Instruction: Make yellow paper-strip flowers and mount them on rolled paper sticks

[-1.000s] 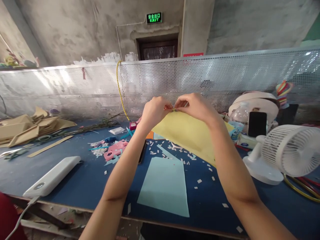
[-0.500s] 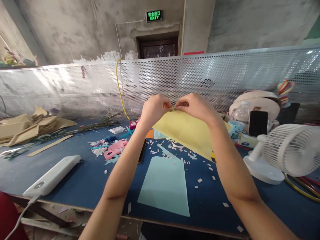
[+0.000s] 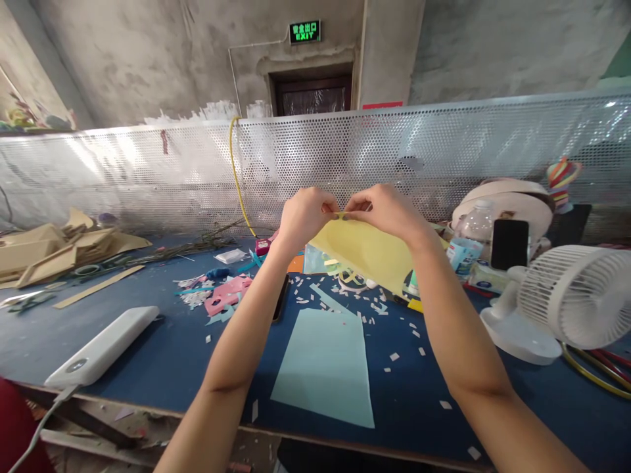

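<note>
Nearest me, a pale blue sheet (image 3: 325,368) lies on the table (image 3: 167,368). Farther, my left hand (image 3: 306,213) and right hand (image 3: 385,207), both pinched closed, hold the upper edge of a yellow sheet (image 3: 367,249) above it, before a perforated metal panel (image 3: 305,151).

both bare arms reach forward from the lower edge of the view and slant toward each other. the left arm (image 3: 240,338) rises to the right, the right arm (image 3: 453,335) to the left, each with a crease showing at the elbow. at the left wrist (image 3: 284,251) and the right wrist (image 3: 419,240) the hands angle inward. the left hand (image 3: 306,211) and right hand (image 3: 383,209) are level, knuckles up, fingers curled, each closed in a pinch at the tips. their fingertips (image 3: 351,215) lie just beside each other, a narrow gap between them.
</note>
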`<state>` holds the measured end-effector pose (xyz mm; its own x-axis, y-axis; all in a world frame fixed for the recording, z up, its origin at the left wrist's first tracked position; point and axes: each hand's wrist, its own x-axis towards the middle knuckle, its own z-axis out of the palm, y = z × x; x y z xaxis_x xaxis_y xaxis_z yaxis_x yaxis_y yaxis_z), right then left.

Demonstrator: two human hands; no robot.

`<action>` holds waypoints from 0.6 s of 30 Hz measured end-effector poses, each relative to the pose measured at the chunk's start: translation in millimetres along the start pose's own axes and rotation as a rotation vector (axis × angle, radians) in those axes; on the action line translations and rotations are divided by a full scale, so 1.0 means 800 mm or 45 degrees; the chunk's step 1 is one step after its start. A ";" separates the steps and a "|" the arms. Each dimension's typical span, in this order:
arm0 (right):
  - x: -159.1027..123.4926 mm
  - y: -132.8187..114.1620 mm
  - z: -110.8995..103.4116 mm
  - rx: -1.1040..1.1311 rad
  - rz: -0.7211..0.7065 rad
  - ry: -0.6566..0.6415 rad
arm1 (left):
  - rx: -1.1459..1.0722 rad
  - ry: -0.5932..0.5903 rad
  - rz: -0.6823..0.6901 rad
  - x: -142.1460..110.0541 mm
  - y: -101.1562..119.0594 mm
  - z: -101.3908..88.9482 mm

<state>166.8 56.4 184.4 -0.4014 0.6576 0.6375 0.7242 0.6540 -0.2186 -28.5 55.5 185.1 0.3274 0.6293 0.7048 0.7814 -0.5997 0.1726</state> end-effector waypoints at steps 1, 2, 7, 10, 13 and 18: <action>0.000 0.000 0.000 -0.014 0.005 0.005 | -0.004 0.001 0.000 0.000 0.000 0.000; 0.000 -0.001 0.000 -0.030 0.008 0.014 | -0.007 0.001 0.002 0.000 0.000 -0.001; -0.001 -0.006 0.000 -0.110 0.013 0.095 | -0.024 -0.054 0.062 -0.001 0.000 -0.005; -0.002 -0.007 0.000 -0.138 -0.006 0.142 | 0.001 -0.087 0.094 -0.001 0.002 -0.007; -0.002 -0.006 0.000 -0.080 -0.020 0.120 | 0.038 -0.058 0.076 -0.001 0.002 -0.007; -0.002 -0.004 -0.004 0.043 -0.045 0.080 | 0.026 0.009 0.097 0.001 -0.004 -0.003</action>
<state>166.7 51.9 186.1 -0.3896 0.6100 0.6900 0.6904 0.6893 -0.2195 -31.8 56.7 186.8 0.3827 0.5785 0.7203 0.7648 -0.6357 0.1043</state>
